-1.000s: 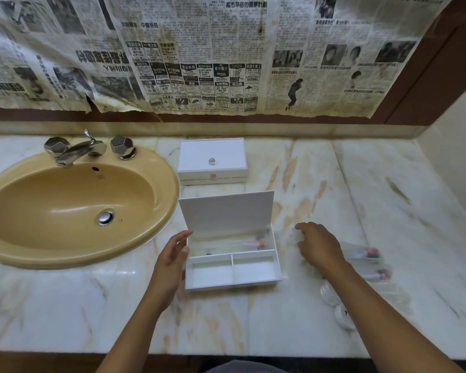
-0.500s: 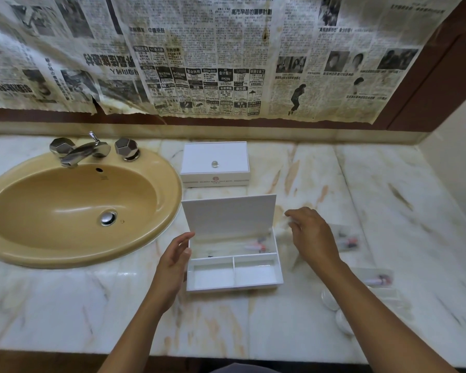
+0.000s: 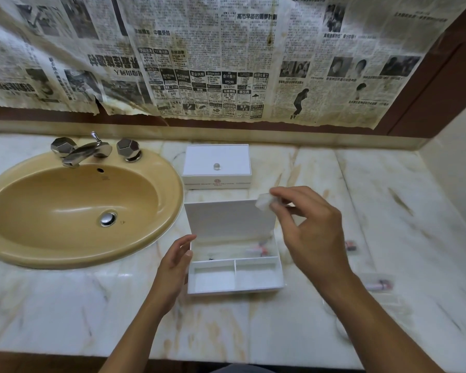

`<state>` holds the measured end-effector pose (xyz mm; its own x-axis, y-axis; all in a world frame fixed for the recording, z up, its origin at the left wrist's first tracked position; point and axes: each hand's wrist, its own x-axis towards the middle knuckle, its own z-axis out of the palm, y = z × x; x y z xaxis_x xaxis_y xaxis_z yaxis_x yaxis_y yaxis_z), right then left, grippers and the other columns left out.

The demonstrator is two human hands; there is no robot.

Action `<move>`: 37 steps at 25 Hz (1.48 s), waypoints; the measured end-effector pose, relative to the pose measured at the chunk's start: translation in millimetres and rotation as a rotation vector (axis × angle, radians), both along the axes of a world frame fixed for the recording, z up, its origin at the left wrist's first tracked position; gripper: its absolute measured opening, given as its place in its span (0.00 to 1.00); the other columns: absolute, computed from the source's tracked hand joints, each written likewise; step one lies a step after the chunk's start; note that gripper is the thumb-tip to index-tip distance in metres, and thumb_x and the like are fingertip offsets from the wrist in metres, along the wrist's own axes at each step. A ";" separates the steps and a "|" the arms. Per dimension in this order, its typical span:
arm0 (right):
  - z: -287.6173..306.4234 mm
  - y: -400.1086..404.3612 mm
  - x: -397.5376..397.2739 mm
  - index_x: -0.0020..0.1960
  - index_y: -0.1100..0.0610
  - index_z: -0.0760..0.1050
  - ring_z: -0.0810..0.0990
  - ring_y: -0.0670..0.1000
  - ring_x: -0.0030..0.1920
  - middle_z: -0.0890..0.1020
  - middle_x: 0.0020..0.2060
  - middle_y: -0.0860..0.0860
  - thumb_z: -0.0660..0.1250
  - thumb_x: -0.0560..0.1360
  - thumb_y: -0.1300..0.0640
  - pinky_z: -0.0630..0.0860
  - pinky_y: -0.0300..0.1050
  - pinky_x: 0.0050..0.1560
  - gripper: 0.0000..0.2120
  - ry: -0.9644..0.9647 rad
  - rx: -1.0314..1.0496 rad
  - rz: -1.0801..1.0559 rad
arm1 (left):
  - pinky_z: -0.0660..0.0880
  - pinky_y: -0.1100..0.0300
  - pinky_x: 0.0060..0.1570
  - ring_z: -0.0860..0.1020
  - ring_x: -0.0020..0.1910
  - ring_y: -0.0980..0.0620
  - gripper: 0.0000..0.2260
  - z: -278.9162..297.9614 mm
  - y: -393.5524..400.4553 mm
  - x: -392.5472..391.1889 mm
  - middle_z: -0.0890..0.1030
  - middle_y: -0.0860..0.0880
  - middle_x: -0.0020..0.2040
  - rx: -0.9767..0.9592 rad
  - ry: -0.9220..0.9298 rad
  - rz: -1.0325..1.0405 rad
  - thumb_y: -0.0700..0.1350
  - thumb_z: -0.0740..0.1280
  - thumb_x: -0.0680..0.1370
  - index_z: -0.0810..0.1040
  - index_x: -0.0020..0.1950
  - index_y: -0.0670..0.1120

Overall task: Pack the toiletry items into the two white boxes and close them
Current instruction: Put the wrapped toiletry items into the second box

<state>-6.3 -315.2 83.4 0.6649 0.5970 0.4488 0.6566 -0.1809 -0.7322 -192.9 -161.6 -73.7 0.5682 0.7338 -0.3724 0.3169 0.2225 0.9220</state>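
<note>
White card makes the open box (image 3: 234,265), so it looks light and easy to shove; the left hand (image 3: 174,265) rests against its left wall with loose, uncurled fingers, gripping nothing, which should steady it. Its lid stands upright at the far edge. The far long compartment already holds a clear-wrapped item with a pink end; the two near compartments look bare.

Farther back, beside the sink (image 3: 76,208), the closed box (image 3: 217,166) shows a small clear knob on its lid, the likely place to lift it. A red round seal and a line of fine print run along its front, too small to read.

Above the open lid's right corner, the right hand (image 3: 311,232) pinches a small packet (image 3: 264,201) between thumb and fingertips. It looks soft, thin and nearly weightless, probably slippery in its wrapper, so a pinch at the edge suits it.

Right of the box, more wrapped items (image 3: 378,285) with pink ends lie on the marble counter (image 3: 65,313).

Newspaper (image 3: 226,63) in Chinese covers the wall; one advert reads "RM298".
</note>
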 end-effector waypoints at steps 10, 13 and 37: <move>-74.3 59.3 -44.4 0.54 0.56 0.79 0.79 0.50 0.44 0.83 0.44 0.50 0.68 0.74 0.61 0.78 0.47 0.45 0.09 -0.031 -0.276 0.277 | 0.78 0.44 0.59 0.79 0.63 0.50 0.17 -1.1 -0.3 1.5 0.81 0.55 0.63 -0.046 -0.045 0.021 0.43 0.60 0.85 0.78 0.58 0.67; -97.5 70.6 -46.5 0.46 0.57 0.78 0.76 0.53 0.39 0.81 0.37 0.52 0.66 0.74 0.62 0.77 0.49 0.37 0.03 -0.145 -0.414 0.300 | 0.79 0.47 0.56 0.80 0.61 0.50 0.13 0.6 -1.2 2.2 0.82 0.54 0.59 -0.040 -0.033 0.034 0.46 0.60 0.85 0.77 0.63 0.62; -129.8 66.3 -58.3 0.64 0.52 0.72 0.70 0.56 0.61 0.75 0.62 0.52 0.45 0.77 0.35 0.67 0.54 0.58 0.29 -0.144 -0.922 0.464 | 0.72 0.42 0.69 0.73 0.71 0.55 0.15 -16.5 4.2 -2.5 0.77 0.56 0.68 0.040 -0.042 -0.022 0.46 0.61 0.85 0.77 0.64 0.64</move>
<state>-64.6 -249.0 -46.4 0.2593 0.9317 -0.2543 0.8746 -0.3382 -0.3475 -195.3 -157.4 -90.2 0.5989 0.7347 -0.3187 0.2822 0.1788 0.9425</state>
